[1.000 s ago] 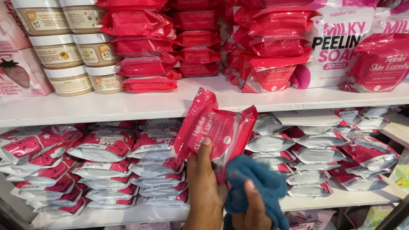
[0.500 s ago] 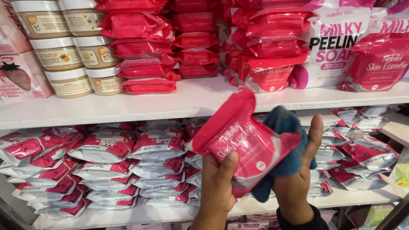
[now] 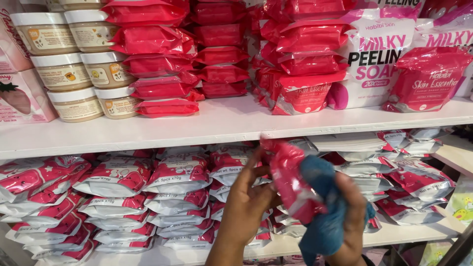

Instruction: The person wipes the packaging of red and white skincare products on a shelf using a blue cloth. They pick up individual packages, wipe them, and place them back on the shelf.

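My left hand (image 3: pixel 244 207) grips a glossy red plastic pouch (image 3: pixel 290 180), held edge-on in front of the lower shelf. My right hand (image 3: pixel 347 221) is closed on a blue cloth (image 3: pixel 322 216) and presses it against the pouch's right side. Both hands sit low in the middle of the head view. Behind them, the lower shelf is packed with stacked red and white pouches (image 3: pixel 177 177).
A white upper shelf (image 3: pixel 207 125) carries stacked red pouches (image 3: pixel 157 64), cream jars with white lids (image 3: pixel 64 69) at the left, and white and pink soap bags (image 3: pixel 374 59) at the right. More red and white pouches (image 3: pixel 409 177) fill the lower shelf's right side.
The pouch has dropped lower and turned edge-on. My right hand with the blue cloth has come down over its right side, having been raised behind it half a second ago.
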